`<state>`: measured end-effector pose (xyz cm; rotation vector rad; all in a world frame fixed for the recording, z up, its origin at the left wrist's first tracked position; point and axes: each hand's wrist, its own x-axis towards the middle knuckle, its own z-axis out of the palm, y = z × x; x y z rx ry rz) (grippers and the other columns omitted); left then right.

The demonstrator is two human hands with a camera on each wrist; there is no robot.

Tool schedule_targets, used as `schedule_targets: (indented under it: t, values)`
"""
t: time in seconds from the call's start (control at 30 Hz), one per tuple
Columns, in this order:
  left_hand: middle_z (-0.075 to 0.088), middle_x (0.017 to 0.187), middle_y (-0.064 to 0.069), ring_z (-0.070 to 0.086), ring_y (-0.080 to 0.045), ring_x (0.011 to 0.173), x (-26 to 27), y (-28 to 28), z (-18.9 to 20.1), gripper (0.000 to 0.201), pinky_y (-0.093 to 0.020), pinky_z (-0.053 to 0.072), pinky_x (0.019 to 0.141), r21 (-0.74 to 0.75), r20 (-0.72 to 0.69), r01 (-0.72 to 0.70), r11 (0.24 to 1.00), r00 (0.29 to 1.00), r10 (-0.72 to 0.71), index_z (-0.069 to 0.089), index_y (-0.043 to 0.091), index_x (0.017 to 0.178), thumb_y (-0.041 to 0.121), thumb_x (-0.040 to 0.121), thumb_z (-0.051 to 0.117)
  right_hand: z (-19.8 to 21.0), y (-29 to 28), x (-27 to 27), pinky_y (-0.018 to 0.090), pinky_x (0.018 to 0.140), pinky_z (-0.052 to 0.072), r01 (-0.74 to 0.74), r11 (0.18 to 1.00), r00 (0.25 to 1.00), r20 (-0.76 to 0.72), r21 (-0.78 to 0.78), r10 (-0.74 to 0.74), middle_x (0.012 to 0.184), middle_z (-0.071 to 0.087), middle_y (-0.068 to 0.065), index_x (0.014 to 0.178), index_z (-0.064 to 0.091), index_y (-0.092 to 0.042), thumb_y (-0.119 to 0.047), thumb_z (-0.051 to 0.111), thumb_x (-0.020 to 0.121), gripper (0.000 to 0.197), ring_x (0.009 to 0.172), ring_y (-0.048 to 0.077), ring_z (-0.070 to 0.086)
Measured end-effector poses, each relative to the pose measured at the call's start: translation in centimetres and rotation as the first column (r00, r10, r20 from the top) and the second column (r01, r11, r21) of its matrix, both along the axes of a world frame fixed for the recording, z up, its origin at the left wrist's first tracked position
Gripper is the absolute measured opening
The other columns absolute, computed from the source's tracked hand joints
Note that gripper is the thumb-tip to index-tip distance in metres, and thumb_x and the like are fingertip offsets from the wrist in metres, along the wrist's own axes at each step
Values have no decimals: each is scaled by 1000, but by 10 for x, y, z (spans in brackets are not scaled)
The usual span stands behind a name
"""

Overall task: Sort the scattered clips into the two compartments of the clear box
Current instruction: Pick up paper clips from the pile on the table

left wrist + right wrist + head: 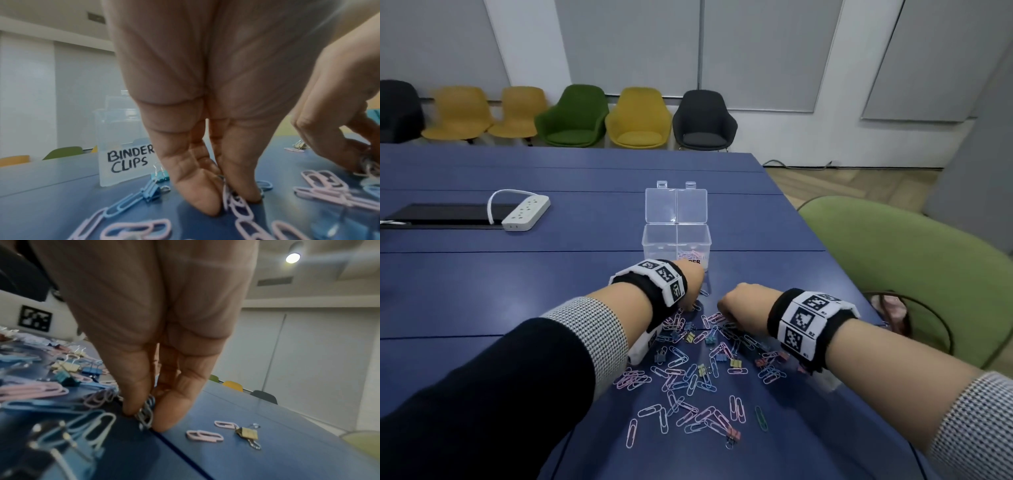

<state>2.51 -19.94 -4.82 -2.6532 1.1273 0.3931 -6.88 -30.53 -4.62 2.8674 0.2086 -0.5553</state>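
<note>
A clear two-compartment box (pixel 676 246) stands open on the blue table (pixel 551 281), just beyond my hands. Its left compartment bears a label reading BINDER CLIPS (pixel 127 160); several paper clips (pixel 690 255) lie in the right one. Pastel paper clips and small binder clips (pixel 698 370) are scattered in front of it. My left hand (pixel 226 203) points down and pinches a pink paper clip (pixel 230 199) on the table. My right hand (pixel 144 420) pinches a few blue-grey paper clips (pixel 147 410) at the pile's far edge. In the head view, both hands (pixel 693 291) (pixel 736 308) sit close together.
A white power strip (pixel 525 212) and a black panel (pixel 445 214) lie far left. A green chair (pixel 911 274) stands past the table's right edge. Two pink clips (pixel 204 435) and a yellow binder clip (pixel 246 433) lie apart to the right.
</note>
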Motion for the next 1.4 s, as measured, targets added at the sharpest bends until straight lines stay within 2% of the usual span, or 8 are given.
schedule_targets:
  t: [0.5, 0.67, 0.77, 0.9, 1.0, 1.13, 1.23, 1.4]
  values:
    - [59, 91, -6, 51, -24, 80, -11, 15, -8, 17, -30, 47, 73, 20, -82, -33, 999, 996, 34, 66, 6, 96, 13, 88, 53, 2, -33, -2, 22, 65, 40, 211, 894, 964, 65, 395, -256, 77, 58, -3, 72, 51, -24, -14, 64, 82, 19, 70, 16, 53]
    - [62, 83, -2, 57, -15, 67, -4, 35, 4, 17, -24, 51, 67, -311, -421, -298, 902, 894, 150, 66, 13, 99, 5, 89, 55, 2, -63, -16, 23, 55, 55, 361, 60, 835, -294, 931, -465, 77, 59, 6, 81, 57, -8, 7, 56, 87, 16, 65, 19, 61]
    - [54, 74, -10, 54, -17, 64, -1, 44, 10, 18, -21, 54, 54, -444, -872, -766, 465, 488, -27, 57, 3, 89, -11, 92, 45, 5, -77, -27, 25, 64, 60, 254, -458, 788, -457, 852, -413, 76, 62, 2, 84, 58, -4, 6, 53, 88, 13, 70, 17, 69]
    - [45, 75, -9, 43, -15, 61, 11, 47, 18, 24, -23, 49, 48, -119, -912, -991, 63, 84, -402, 48, 1, 91, -10, 89, 27, 6, -92, -33, 24, 52, 54, 163, -711, 825, -490, 684, -283, 72, 61, 8, 89, 64, -1, -11, 85, 51, 44, 55, 12, 60]
    - [41, 66, -7, 33, -15, 52, 12, 40, 16, 19, -24, 32, 49, -118, -947, -989, 94, 84, -310, 44, 7, 75, 0, 85, 30, 7, -89, -30, 19, 40, 32, 284, -417, 749, -472, 863, -465, 64, 43, 3, 78, 59, -7, -13, 62, 83, 9, 45, 10, 36]
    - [45, 62, -4, 38, -16, 47, 0, 19, 9, 16, -23, 31, 46, -437, -759, -697, 568, 625, 182, 52, 8, 79, 3, 89, 42, 2, -79, -18, 27, 73, 45, 396, 741, 868, 43, 542, -495, 102, 65, 8, 111, 66, -12, -17, 50, 94, 23, 90, 27, 61]
    - [63, 119, -9, 61, -26, 104, -3, 10, 4, 35, -35, 52, 89, -228, -253, -209, 951, 956, 150, 61, 6, 121, 9, 93, 41, -1, -67, -17, 31, 103, 38, 343, 910, 934, 19, 232, -356, 140, 52, 7, 137, 50, -18, -14, 41, 96, 42, 127, 28, 48]
    - [58, 126, -13, 55, -29, 116, -19, 2, 6, 37, -30, 44, 85, 56, -83, -2, 998, 997, 7, 57, 5, 127, 10, 94, 40, -2, -61, -18, 31, 92, 45, 288, 954, 957, 12, 86, -290, 132, 58, 9, 134, 53, -23, -14, 42, 92, 44, 119, 31, 55]
